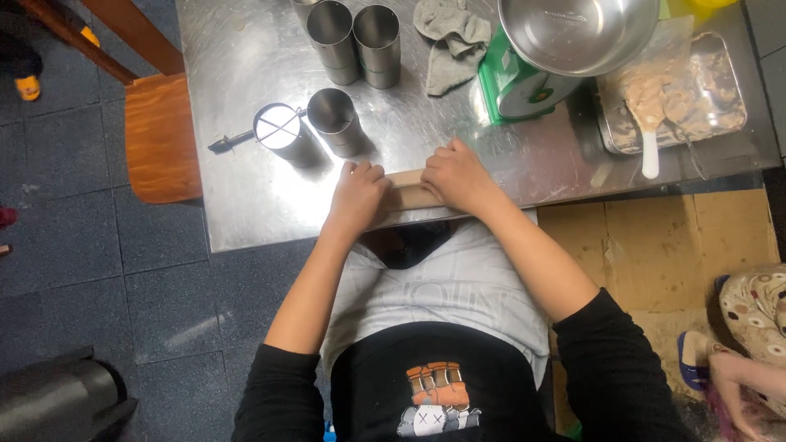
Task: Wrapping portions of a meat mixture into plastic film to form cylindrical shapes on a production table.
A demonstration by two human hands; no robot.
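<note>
Both of my hands press side by side on a pale roll of dough [407,189] that lies across the near edge of the steel table [246,57]. My left hand [358,196] covers the roll's left end with fingers curled over it. My right hand [458,174] covers its right part, fingers bent on top. Only a short stretch of the dough shows between the hands.
Several steel cylinder moulds [334,121] stand beyond my hands, one with a cross-wire top [278,127]. A grey cloth [452,41], a green scale with a steel bowl [573,33], and a tray of filling with a white spatula [679,90] sit at the back right. A wooden chair [160,135] stands left; another person's foot [741,360] is at lower right.
</note>
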